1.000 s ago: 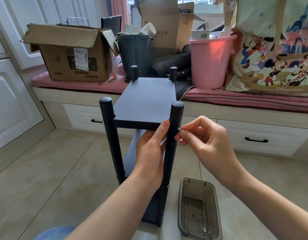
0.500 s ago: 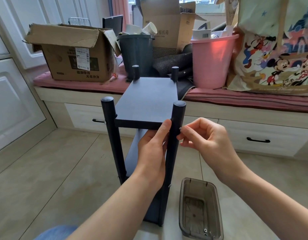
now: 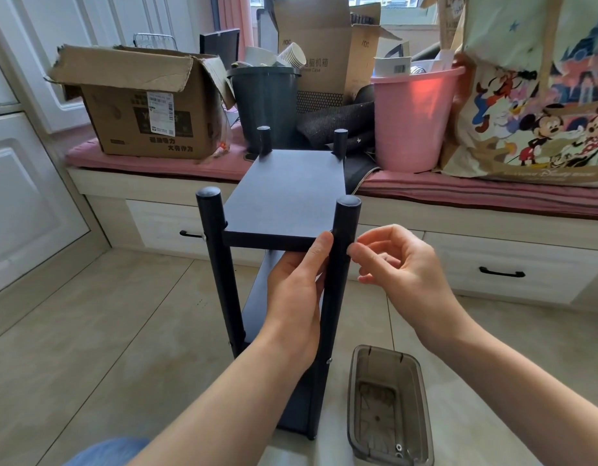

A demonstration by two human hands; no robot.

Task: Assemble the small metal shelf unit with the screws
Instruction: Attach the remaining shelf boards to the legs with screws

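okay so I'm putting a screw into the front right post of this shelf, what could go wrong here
The screw can't be made out at your right hand's fingertips; if it slips it may drop onto the floor. Only your left hand steadies the top board, so it may shift off the post hole.

Both forearms are bare, no sleeves, rings or watch on the left hand [image 3: 295, 297] or right hand [image 3: 396, 264]. Blue denim knee [image 3: 112, 452] at near left.
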